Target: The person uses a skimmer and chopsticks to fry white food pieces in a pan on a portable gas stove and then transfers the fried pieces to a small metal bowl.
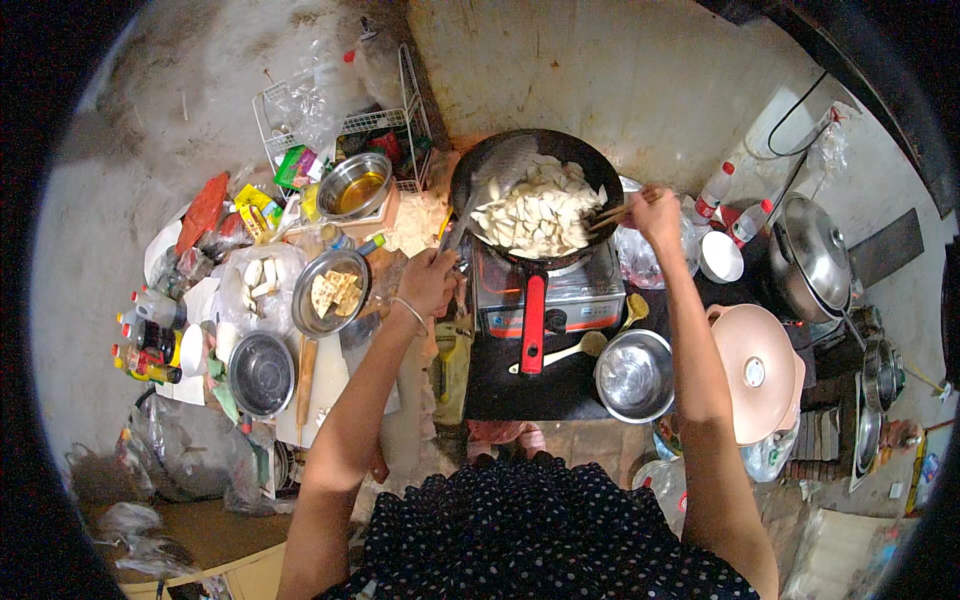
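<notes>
A black wok (466, 161) with a red handle (534, 322) sits on a portable gas stove (487, 304). White sliced pieces of food (536, 214) fill much of it. My left hand (427, 283) grips the handle of a spatula (460, 227), whose blurred blade reaches up along the wok's left inner side. At the wok's right rim, my right hand (655, 215) is closed around wooden chopsticks (609, 216). Their tips reach into the wok beside the slices, but I cannot tell whether they pinch any.
An empty metal bowl (634, 375) and a spoon-shaped utensil (562, 352) lie before the stove. Left are a bowl of flatbread pieces (330, 294), a bowl of yellowish liquid (354, 187) and a cutting board (319, 390). A pink lid (754, 337) and lidded pot (814, 255) stand right.
</notes>
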Motion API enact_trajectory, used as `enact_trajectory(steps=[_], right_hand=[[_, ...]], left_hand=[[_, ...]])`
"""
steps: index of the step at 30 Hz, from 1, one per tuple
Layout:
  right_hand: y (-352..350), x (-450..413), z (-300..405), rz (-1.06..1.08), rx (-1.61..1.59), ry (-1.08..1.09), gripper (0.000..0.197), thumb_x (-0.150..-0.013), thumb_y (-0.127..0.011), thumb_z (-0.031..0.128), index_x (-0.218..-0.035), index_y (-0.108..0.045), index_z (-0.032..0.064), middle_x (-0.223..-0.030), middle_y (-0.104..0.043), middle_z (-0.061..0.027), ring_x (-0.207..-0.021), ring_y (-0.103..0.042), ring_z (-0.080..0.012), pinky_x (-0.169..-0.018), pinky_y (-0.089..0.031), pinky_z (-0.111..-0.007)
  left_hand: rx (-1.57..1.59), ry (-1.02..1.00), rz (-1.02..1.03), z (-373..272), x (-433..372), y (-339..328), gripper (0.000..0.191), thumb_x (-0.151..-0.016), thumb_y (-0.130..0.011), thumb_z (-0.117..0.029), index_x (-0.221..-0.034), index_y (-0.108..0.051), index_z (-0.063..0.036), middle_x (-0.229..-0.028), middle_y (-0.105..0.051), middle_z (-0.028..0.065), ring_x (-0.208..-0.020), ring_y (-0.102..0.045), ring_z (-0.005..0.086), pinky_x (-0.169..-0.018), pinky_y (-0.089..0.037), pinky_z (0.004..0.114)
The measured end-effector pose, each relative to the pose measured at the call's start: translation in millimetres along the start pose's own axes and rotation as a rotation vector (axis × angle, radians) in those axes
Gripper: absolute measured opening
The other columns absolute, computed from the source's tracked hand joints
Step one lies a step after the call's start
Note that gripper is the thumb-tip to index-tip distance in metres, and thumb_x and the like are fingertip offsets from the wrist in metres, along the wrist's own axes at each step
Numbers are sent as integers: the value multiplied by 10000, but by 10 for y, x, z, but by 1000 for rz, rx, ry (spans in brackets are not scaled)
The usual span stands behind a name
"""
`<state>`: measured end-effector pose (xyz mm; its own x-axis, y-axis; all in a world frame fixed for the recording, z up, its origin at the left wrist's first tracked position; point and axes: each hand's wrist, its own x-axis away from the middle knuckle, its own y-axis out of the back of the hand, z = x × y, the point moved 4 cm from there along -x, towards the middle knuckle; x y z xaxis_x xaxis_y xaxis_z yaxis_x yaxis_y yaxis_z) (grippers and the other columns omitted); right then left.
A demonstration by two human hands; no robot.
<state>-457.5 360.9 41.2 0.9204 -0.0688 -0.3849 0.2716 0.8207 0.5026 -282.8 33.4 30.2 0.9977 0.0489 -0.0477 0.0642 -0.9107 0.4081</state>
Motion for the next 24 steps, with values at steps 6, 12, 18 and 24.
enact_trajectory(steps=[6, 12, 18, 24], right_hand=[[-753, 41, -507, -81, -579, -187, 139, -702, -541, 96, -624, -546, -19, -558, -562, -78, -449, -497, -131, -480, -437, -273], [-638, -147, 273, 51, -555, 24, 113, -741, -518, 41, -703, -570, -51, -609, -603, -110, -526, -587, -148, -498, -464, -271], [102, -323, 45, -97, -289, 13, 155, -739, -513, 67, -727, -599, -62, -598, -614, -143, -541, -614, -182, -517, -481, -284], [136, -77, -93, -71, -199, -98, 120, -726, -550, 66, -709, -611, -35, -579, -606, -137, -531, -615, -199, -517, -478, -309]], left_hand=[[932, 627, 106, -150, 79, -434, 194, -861, -452, -271, -831, -483, -81, -527, -416, -23, -325, -300, 58, -279, -203, 203], [1301, 626, 231, -109, 46, -365, 223, -861, -461, -277, -882, -498, -58, -538, -424, -25, -326, -297, 32, -275, -208, 184], [773, 425, 148, -497, -75, -271, 200, -838, -483, -289, -824, -464, -91, -528, -412, -17, -323, -286, 59, -288, -187, 210], [177, 258, -127, -74, -272, -171, 258, -829, -489, -322, -896, -493, -72, -546, -450, -10, -341, -347, 90, -288, -259, 219]])
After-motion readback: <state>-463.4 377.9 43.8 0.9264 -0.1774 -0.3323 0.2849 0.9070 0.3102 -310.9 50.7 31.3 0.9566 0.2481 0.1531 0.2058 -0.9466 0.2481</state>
